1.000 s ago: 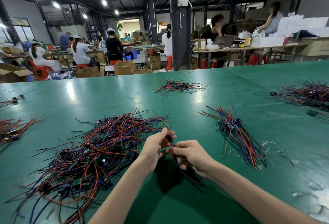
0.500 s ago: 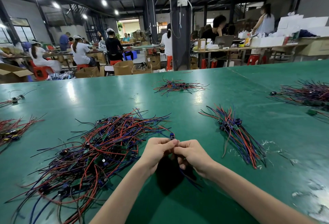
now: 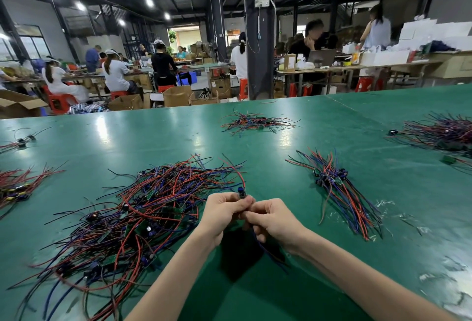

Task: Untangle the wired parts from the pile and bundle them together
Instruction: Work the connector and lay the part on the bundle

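Left hand [image 3: 224, 212] and right hand [image 3: 274, 218] meet above bench [image 3: 153, 136], fingers curled, pinching one wired part [image 3: 241, 191]. Pile [image 3: 143, 213] left, bundle [image 3: 337, 188] right.

A single camera rides on my head and looks forward and down. My left hand [image 3: 224, 208] and right hand [image 3: 274, 218] meet low in the middle of the picture, close under the lens, both pinching a wired part [image 3: 241, 191] between them. The lens is wide, so the green table [image 3: 332, 282] bends away on every side of my grip. Just left of the grip the tangled pile [image 3: 143, 216] fills the near field. Right of the grip, a little apart, lies a sorted bundle [image 3: 337, 193]. Beyond the grip the view runs past the table's far edge, where a dark pillar [image 3: 258, 39] and seated people [image 3: 115, 75] look small and far.
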The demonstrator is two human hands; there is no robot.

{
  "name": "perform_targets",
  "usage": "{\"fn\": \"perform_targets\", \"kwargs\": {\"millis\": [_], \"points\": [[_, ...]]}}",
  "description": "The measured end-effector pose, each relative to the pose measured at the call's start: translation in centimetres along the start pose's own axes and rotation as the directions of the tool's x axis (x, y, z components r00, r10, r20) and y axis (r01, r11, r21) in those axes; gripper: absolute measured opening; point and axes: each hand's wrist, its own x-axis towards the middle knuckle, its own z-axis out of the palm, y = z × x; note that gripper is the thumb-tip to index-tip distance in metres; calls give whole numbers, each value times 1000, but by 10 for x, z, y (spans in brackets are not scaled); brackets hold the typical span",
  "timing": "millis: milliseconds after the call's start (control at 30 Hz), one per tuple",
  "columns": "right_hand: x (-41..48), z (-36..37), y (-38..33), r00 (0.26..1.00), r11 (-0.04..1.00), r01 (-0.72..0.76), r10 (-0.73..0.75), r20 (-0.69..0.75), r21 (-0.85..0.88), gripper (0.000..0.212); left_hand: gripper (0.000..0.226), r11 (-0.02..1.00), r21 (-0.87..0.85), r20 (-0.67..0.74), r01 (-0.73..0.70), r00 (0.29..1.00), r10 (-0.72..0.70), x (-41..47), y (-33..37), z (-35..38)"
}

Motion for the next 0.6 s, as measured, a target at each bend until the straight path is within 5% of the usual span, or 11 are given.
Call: {"fn": "perform_targets", "kwargs": {"millis": [200, 600], "points": [[-4, 7, -2, 999, 999, 26, -24, 36, -42, 12, 8, 998, -31, -134, -60, 989, 55, 5, 4, -8], [-16, 16, -10, 985, 997, -37, 24, 174, 70, 13, 12, 984, 0, -350, -176, 922, 165, 22, -2, -26]]}}
